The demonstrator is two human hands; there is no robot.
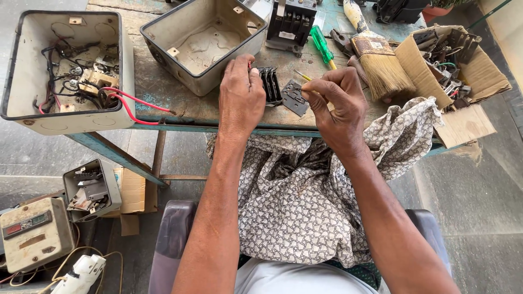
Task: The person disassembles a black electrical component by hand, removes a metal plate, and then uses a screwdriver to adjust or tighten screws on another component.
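Workbench [180,106] is shown bearing an open grey enclosure [204,41]. Before it, a black ribbed switch block [271,85] is gripped by the closed left hand [241,98]; just right, a dark flat plate [295,98] is pinched by the right hand [338,106].

Left hand [241,98] grips black ribbed switch block [271,85] at near bench [163,90] edge. Right hand [338,106] pinches dark contact plate [295,98] just right of it. Empty grey metal box [204,41] sits beyond.
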